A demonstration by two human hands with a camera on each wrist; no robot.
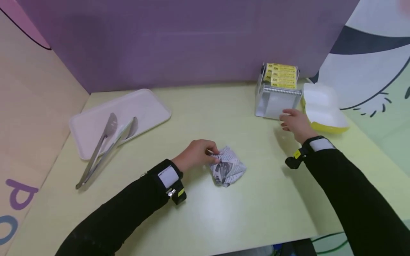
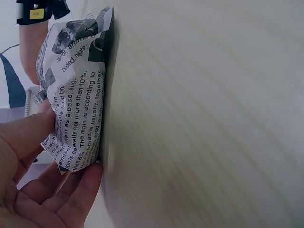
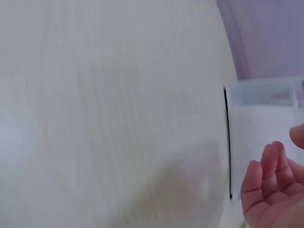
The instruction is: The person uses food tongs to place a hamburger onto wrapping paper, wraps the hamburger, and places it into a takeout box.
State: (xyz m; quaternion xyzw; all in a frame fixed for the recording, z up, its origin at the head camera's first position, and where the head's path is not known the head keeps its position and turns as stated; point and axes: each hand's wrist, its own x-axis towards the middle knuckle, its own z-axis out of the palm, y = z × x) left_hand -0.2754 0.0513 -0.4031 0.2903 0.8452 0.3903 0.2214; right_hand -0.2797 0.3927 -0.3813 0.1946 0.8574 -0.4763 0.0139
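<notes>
- The pale desk (image 1: 205,117) is carrying everything.
- A white tray (image 1: 141,106) is lying on the left side.
- Metal tongs (image 1: 97,151) are leaning across its near edge onto the desk.
- A sticker dispenser (image 1: 275,103) is standing at the far right.
- An open yellow-and-white box (image 1: 330,128) is sitting just beside it.
- The right hand (image 1: 297,124) is hovering by the dispenser's front, fingers (image 3: 253,180) loosely bent, thumb apart, apparently holding nothing; contact I cannot tell.
- The left hand (image 1: 198,154) is pinching the newsprint packet (image 1: 228,168), which is resting on the desk; closing the wrap seems to be the step.
- Yellow stickers (image 1: 283,76) are topping the dispenser; the next move probably calls for pulling one free while steadying the fold.
</notes>
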